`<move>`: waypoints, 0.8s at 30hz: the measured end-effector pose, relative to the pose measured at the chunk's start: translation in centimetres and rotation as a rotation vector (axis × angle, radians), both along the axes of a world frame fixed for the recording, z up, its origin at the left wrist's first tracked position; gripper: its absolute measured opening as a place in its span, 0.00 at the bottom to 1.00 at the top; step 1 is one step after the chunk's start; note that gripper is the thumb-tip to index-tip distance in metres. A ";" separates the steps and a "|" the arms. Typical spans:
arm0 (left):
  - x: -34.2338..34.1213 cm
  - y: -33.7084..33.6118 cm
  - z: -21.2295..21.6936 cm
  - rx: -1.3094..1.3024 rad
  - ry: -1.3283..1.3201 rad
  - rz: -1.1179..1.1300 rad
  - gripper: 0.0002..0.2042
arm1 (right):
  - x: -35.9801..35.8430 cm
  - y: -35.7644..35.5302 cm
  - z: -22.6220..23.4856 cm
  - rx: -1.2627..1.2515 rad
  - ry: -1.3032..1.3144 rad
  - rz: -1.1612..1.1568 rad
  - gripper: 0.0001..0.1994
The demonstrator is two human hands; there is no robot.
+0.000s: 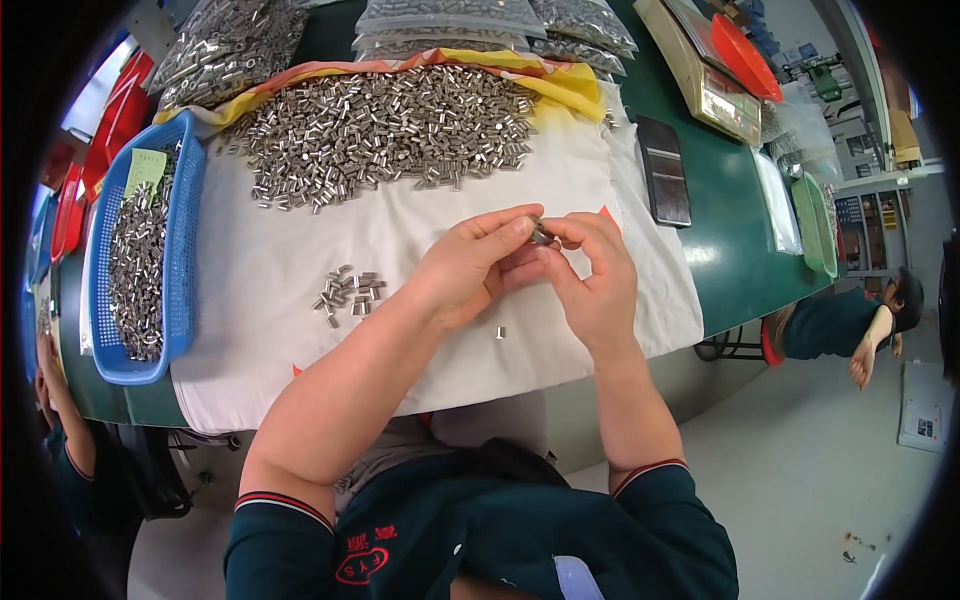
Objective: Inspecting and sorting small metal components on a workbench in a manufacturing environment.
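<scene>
My left hand [462, 264] is closed, its thumb and fingers around a small shiny metal piece [542, 235]. My right hand [598, 272] pinches at the same piece from the other side, fingertips meeting those of the left. Part of the piece is hidden by my fingers. Below my hands, a single short metal cylinder [501, 333] stands on the white cloth [250, 245]. Left of my left forearm lies a small loose group of metal cylinders [346, 292]. Beyond my hands spreads a large heap of similar cylinders [390, 135].
At the left stands a blue basket [180, 260] of metal cylinders with a yellow-green note. Clear bags [450, 18] of parts line the back. A dark flat case [664, 172], a scale [722, 95] and a green basket [815, 226] are at right. Other people sit at both sides.
</scene>
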State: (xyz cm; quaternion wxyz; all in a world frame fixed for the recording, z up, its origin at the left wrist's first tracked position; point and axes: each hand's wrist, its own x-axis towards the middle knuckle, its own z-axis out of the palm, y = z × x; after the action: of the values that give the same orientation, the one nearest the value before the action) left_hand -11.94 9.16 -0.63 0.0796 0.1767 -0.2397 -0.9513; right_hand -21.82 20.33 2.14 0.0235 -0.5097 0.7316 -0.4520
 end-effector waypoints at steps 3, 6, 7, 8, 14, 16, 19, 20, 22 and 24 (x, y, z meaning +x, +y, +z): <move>0.0 0.0 -0.2 0.025 0.006 0.018 0.15 | 0.2 0.0 0.2 -0.015 -0.132 -0.006 0.12; 0.1 0.0 0.2 0.059 -0.018 0.076 0.13 | 0.4 0.2 0.4 -0.060 -0.193 -0.006 0.12; 0.0 0.0 0.3 0.050 -0.023 0.070 0.13 | 0.3 0.4 0.6 -0.052 -0.220 -0.007 0.12; -0.2 0.1 0.3 0.051 -0.040 0.087 0.12 | 0.2 0.6 0.7 -0.044 -0.247 -0.008 0.12; 0.0 0.2 0.8 0.019 -0.038 0.148 0.11 | -0.7 2.1 0.8 -0.037 -0.187 -0.073 0.10; -0.1 0.2 1.0 -0.018 0.003 0.163 0.10 | -2.3 2.7 0.4 -0.023 -0.154 -0.166 0.09; -0.1 0.1 1.4 -0.050 0.064 0.172 0.10 | -4.0 2.9 -0.2 0.096 -0.089 -0.238 0.07; -0.1 -0.1 1.4 -0.046 0.101 0.169 0.10 | -4.3 2.9 -0.2 0.203 -0.055 -0.217 0.06; 0.2 -0.3 1.8 -0.042 0.139 0.162 0.10 | -5.0 2.5 -0.2 0.243 0.053 -0.233 0.06; 0.6 -0.5 2.5 -0.097 0.141 0.177 0.15 | -5.6 2.4 -0.3 0.284 0.161 -0.245 0.05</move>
State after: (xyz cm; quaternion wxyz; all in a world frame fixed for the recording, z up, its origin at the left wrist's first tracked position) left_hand -11.34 8.64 1.89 0.1883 0.1257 -0.2629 -0.9379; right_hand -27.38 22.73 1.80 -0.0185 -0.4431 0.8439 -0.3018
